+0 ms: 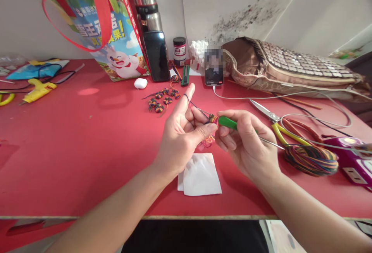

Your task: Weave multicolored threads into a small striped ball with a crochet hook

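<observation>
A small multicoloured piece of yarn work (213, 119) sits above the bench (101, 152), pinched between thumb and fingers of the left hand (184, 136), whose index finger stands raised with a strand looped over it. The right hand (251, 140) grips a green-handled hook (228, 123), fingers curled and thumb on top, green end right by the piece, metal shaft pointing towards one yarn bundle (310, 160). Both forearms reach in from the bench's near edge. The shopping bag (124, 47) reads "雪王" in large characters, its strap covering some. Farther out are two phones, one dark (156, 56), one lit (214, 69), one flask (144, 9), one jar (179, 51) and at least seven yarn balls (167, 100), though they crowd together, so the count is uncertain.
</observation>
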### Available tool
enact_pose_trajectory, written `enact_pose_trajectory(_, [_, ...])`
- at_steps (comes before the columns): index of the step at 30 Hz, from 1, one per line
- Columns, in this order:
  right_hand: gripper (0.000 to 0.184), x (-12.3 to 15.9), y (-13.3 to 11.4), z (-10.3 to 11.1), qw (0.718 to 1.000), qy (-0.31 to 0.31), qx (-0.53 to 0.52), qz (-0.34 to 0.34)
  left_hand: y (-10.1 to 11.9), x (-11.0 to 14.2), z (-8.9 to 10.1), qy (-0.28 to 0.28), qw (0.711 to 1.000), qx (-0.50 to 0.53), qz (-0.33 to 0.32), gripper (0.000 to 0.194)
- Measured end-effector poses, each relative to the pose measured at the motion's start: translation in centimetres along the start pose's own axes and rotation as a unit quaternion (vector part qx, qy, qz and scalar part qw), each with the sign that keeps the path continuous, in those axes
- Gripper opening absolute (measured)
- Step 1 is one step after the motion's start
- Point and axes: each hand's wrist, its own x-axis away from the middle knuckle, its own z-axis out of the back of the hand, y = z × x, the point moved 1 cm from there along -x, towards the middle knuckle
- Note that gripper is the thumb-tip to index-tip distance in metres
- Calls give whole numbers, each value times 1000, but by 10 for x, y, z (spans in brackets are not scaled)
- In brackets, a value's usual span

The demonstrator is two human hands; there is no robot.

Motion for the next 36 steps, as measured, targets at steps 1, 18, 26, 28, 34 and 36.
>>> enact_pose_trajectory(1, [29,0,0,0,1000,2,0,-5,0,0,0,4,1000,-3,-8,107])
enact_pose_trajectory(18, [32,-1,0,-1,999,14,-21,-39,0,-1,1,35,999,1,-13,89])
enact_pose_trajectory(26, [35,-4,3,-3,996,13,-42,-77,0,1,-1,59,998,-14,-28,91])
enact_pose_trajectory(28, [35,-4,3,-2,996,5,-39,-83,0,1,0,52,998,-20,-28,93])
enact_pose_trajectory(34, [27,0,4,2,999,-18,12,-28,2,4,0,47,998,-31,-37,89])
enact_pose_trajectory(36, [25,0,4,3,1000,-9,5,-23,2,4,0,54,998,-27,-33,86])
